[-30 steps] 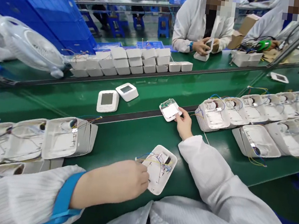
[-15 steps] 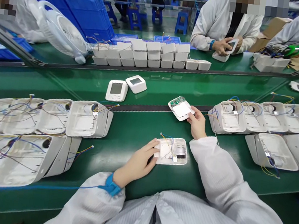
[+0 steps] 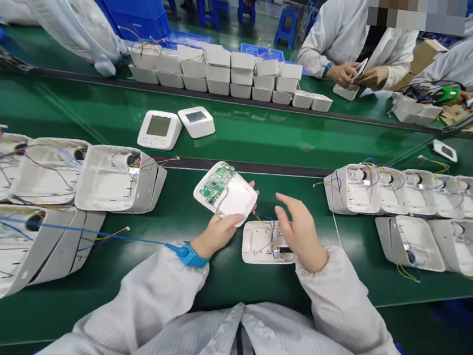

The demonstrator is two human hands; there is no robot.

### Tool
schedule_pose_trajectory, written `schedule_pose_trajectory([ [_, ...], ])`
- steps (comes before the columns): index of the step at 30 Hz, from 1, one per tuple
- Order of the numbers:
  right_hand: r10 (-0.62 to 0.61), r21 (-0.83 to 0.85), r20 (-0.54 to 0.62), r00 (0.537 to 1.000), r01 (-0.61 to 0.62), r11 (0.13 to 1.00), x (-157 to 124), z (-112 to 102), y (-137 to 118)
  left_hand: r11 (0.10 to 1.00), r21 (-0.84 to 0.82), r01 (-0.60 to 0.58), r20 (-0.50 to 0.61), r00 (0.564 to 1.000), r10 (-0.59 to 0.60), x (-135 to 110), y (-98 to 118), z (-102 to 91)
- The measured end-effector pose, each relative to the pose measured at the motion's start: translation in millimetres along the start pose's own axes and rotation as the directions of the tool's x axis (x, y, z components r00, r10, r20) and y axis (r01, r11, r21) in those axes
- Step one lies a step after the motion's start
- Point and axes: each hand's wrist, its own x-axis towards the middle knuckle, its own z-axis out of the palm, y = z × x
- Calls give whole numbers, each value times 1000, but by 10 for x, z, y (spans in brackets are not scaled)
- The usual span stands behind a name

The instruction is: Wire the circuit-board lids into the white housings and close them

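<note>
My left hand [image 3: 219,232] grips a white front cover with a green circuit board [image 3: 219,182] on its inner side, thumb on top and fingers beneath. A blue strap with a cord circles my left wrist. My right hand [image 3: 299,230] hovers over the right side of a white housing [image 3: 257,242], with fingers apart and nothing in them. That housing lies on the green bench, its inside facing up, with thin coloured wires and a metal part in it. My right hand hides its upper right corner.
Wired white housings [image 3: 110,180] stand in rows at left, and more housings [image 3: 361,189] at right. Two devices with screens [image 3: 159,129] lie beyond the dark strip. Stacked white casings [image 3: 218,70], a fan [image 3: 74,5] and a co-worker [image 3: 358,43] handling a part are across the bench.
The front cover with the circuit board has passed from my right hand to my left and moved left and nearer. My left hand has let go of the housing; my right hand has moved over it.
</note>
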Motion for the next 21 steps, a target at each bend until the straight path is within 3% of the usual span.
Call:
schedule_pose_trajectory([
  [5,86,-184,331,940,-25,983,172,82,220,994,-105,21,-28,999,-24,33,47,-126],
  [12,-15,-267,496,868,168,949,434,151,-51,975,-178,-130,-302,951,72,156,47,-174],
  [14,-59,-270,494,868,218,938,425,196,-93,974,-200,-111,-316,948,43,179,83,-166],
  [16,-110,-212,411,905,212,954,402,200,-94,969,-231,-84,-301,954,11,185,118,-155],
  [19,-90,13,221,971,89,996,361,97,-68,961,-275,-37,-246,969,-33,155,157,-121],
  [21,-9,191,215,977,-33,981,338,-14,-65,950,-310,29,-173,981,-86,112,172,-81],
])
